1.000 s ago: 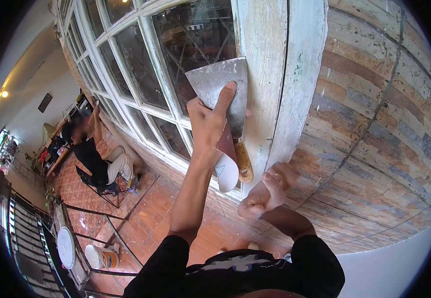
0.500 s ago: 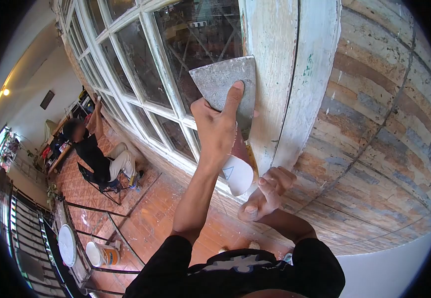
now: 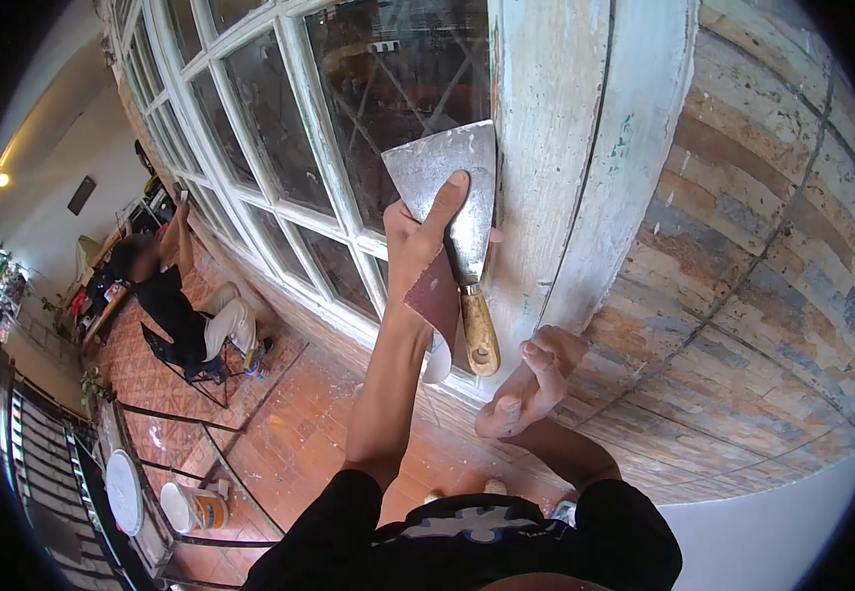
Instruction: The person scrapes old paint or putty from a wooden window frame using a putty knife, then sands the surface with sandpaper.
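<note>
My left hand (image 3: 415, 246) is closed on a putty knife, its thumb pressed flat on the wide metal blade (image 3: 452, 163). The light wooden handle (image 3: 480, 330) with a hole hangs downward. A curled sheet of reddish-brown sandpaper (image 3: 435, 295) with a white back is held in the same hand, beside the handle. Lower and to the right, my right hand (image 3: 536, 384) holds nothing, with fingers bent and thumb apart. It is near the foot of the worn white window frame (image 3: 545, 197).
White-barred window panes (image 3: 280, 98) run along the left, and a stone-patterned tiled wall (image 3: 742, 256) fills the right. Another person (image 3: 176, 310) sits on a chair further along the window. A white bucket (image 3: 191, 507) and a round white lid (image 3: 124, 492) are at lower left, near metal bars.
The putty knife has turned in my left hand, so its blade shines and its handle now shows. The sandpaper has swung left of the handle. My right hand has barely moved.
</note>
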The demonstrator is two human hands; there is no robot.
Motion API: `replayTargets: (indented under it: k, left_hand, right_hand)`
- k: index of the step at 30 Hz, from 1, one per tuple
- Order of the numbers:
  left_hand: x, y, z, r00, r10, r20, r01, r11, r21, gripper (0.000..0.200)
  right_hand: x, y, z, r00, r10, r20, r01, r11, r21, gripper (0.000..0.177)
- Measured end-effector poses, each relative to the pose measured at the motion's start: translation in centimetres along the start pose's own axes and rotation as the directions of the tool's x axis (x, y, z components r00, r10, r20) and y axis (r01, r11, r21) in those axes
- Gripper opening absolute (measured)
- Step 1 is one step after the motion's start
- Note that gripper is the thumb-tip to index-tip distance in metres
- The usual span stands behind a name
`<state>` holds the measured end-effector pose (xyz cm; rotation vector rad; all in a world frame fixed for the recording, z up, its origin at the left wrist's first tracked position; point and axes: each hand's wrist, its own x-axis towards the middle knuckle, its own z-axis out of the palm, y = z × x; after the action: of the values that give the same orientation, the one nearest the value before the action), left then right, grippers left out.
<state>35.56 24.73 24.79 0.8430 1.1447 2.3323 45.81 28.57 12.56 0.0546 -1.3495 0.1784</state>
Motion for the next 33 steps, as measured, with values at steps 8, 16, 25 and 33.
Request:
replayTargets:
  k: [8,16,25,33]
  left_hand:
    - [1.0,0.0,-0.7,0.994,-0.05,0.093,0.055,0.997,-0.047,0.031]
    - [2.1,-0.5,-1.4,0.975,-0.065,0.213,0.099,0.984,-0.149,0.036]
    - [3.3,-0.4,-2.5,0.93,-0.162,0.329,0.215,0.968,-0.13,0.041]
    - [3.4,0.2,-2.5,0.907,-0.122,0.402,0.205,0.964,-0.17,0.039]
  right_hand:
    - [0.0,-0.6,1.0,1.0,0.012,-0.014,-0.013,0.997,-0.082,0.043]
    - [1.0,-0.9,1.9,0.982,-0.188,0.015,0.186,0.954,-0.236,0.045]
    - [0.8,-2.6,5.0,0.902,-0.398,0.169,0.429,0.778,-0.459,0.033]
    - [-0.7,-2.9,6.2,0.848,-0.481,0.225,0.522,0.68,-0.514,0.044]
